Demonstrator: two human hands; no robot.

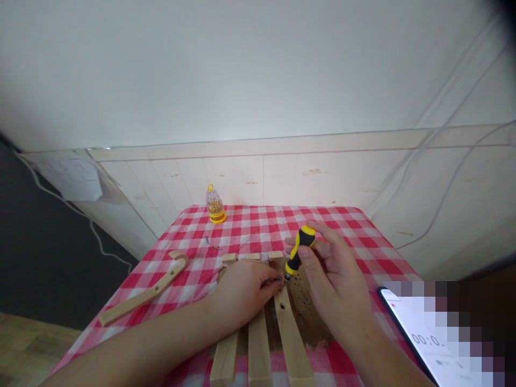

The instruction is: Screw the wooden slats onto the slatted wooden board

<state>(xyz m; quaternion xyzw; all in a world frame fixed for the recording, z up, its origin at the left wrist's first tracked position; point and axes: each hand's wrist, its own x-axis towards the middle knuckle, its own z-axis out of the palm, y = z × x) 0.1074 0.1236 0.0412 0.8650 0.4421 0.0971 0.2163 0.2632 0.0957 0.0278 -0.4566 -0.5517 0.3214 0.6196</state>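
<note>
My right hand (336, 271) grips a yellow and black screwdriver (300, 250), its tip slanting down to the left. Close to that tip, the thumb and fingers of my left hand (248, 287) pinch a small screw (278, 279) over the rightmost wooden piece (288, 328). This piece has a dark hole further down its length. Two more wooden pieces lie side by side to its left, the middle one (258, 344) and the left one (224, 355), partly covered by my left hand and forearm. Beneath them is a brown board (308, 312) with many small holes.
A hooked wooden piece (157, 288) with two holes lies at the left on the red checked tablecloth (258, 231). Two screws (216, 248) lie behind it. A clear, yellow-based bit container (215, 207) stands near the wall. A phone (427, 333) lies at the right edge.
</note>
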